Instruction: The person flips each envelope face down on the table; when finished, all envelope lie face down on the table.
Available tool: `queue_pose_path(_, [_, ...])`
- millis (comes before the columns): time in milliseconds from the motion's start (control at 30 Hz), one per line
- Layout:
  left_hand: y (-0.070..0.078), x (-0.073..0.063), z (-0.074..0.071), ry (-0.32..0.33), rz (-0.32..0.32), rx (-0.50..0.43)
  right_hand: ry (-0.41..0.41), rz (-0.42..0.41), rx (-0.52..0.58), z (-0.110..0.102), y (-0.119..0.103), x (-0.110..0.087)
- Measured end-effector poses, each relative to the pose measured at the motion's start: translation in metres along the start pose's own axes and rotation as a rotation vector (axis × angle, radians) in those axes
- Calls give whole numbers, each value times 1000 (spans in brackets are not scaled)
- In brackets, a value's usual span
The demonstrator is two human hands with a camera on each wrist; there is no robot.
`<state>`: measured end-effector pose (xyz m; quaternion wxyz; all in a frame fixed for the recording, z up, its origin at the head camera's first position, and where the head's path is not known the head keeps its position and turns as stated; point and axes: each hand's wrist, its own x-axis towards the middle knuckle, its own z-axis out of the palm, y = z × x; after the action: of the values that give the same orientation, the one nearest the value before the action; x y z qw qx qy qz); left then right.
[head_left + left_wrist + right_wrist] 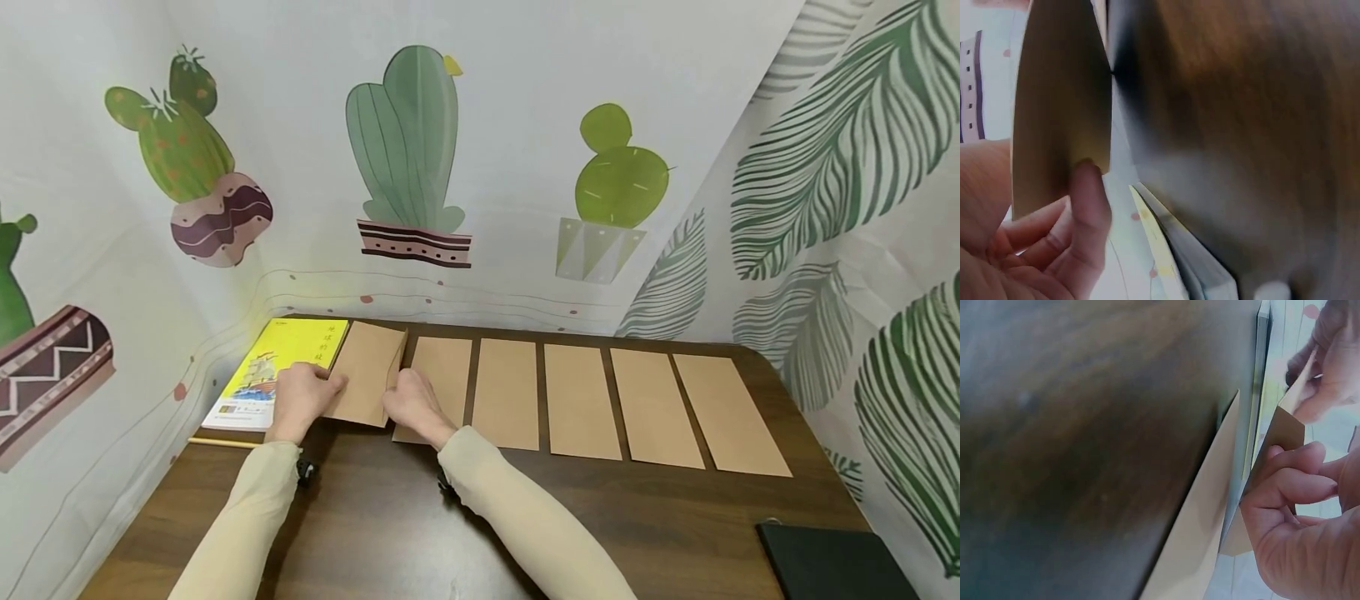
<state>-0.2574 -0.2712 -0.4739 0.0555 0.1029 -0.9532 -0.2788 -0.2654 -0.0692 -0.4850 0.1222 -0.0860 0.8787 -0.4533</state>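
A brown kraft paper envelope [363,375] is held tilted over the back left of the table, between both hands. My left hand [300,396] pinches its left edge; in the left wrist view the thumb and fingers [1091,212] grip its lower end. With curled fingers, my right hand [416,402] grips the opposite edge, where the paper bends along a long fold. In the right wrist view this folded part [1288,428] shows above the fingers. Beneath and beside the right hand lies another brown envelope [444,358], partly covered by that hand.
More brown envelopes [506,396] lie in a row to the right along the table's back. A yellow book [300,337] with a ship picture is at the left, a thin wooden stick [225,442] by its front edge. A flat black object [832,558] lies front right.
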Motion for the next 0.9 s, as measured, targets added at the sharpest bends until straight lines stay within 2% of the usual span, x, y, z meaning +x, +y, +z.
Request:
queue_pose_path(267, [8, -5, -14, -60, -137, -328, -33, -14, 62, -1, 3, -3])
queue_pose_path(467, [11, -9, -18, -56, -238, -501, 15, -36, 146, 2, 8, -2])
queue_pose_path(600, [12, -10, -19, -37, -283, -552, 29, -14, 291, 2, 8, -2])
queue_pose_path(733, [11, -12, -18, -59, -282, -558, 18, 5, 434, -2, 2, -4])
queue_pose_path(900, [8, -15, -16, -93, -221, -434, 34, 14, 462, -2, -1, -3])
